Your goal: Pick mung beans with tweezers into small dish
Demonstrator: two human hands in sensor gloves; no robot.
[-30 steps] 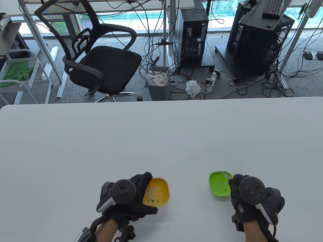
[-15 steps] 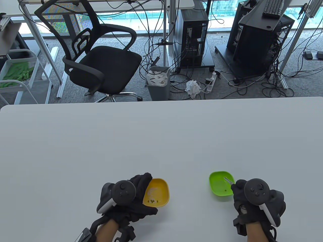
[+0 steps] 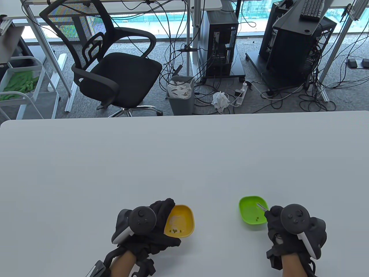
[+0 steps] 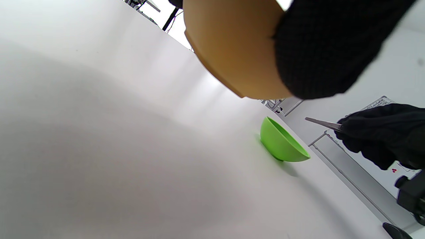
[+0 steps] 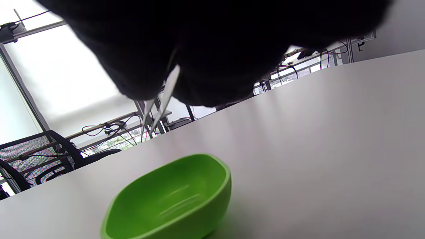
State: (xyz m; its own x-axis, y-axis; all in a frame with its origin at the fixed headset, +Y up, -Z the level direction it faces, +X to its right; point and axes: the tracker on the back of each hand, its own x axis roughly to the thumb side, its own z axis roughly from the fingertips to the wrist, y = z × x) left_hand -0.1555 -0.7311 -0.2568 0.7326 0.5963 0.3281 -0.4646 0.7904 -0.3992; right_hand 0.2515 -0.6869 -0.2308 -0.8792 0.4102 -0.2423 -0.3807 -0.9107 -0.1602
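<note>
A yellow dish (image 3: 180, 220) with several mung beans (image 3: 175, 230) sits near the table's front. My left hand (image 3: 150, 228) grips its left rim; its underside shows in the left wrist view (image 4: 232, 49). A green dish (image 3: 251, 213) with a few beans (image 3: 257, 218) stands to the right and also shows in the left wrist view (image 4: 280, 142) and the right wrist view (image 5: 172, 199). My right hand (image 3: 285, 230) pinches metal tweezers (image 3: 261, 206) whose tips hang above the green dish, slightly parted (image 5: 156, 109). I cannot tell if a bean is between them.
The white table (image 3: 173, 161) stretches far beyond both dishes. Past its far edge stand a black office chair (image 3: 112, 63), a grey bin (image 3: 181, 93) and computer towers (image 3: 220, 43) with cables.
My right hand drew back toward me and slightly right, and the tweezers now point over the green dish's middle instead of its far rim. The left hand and yellow dish barely shifted.
</note>
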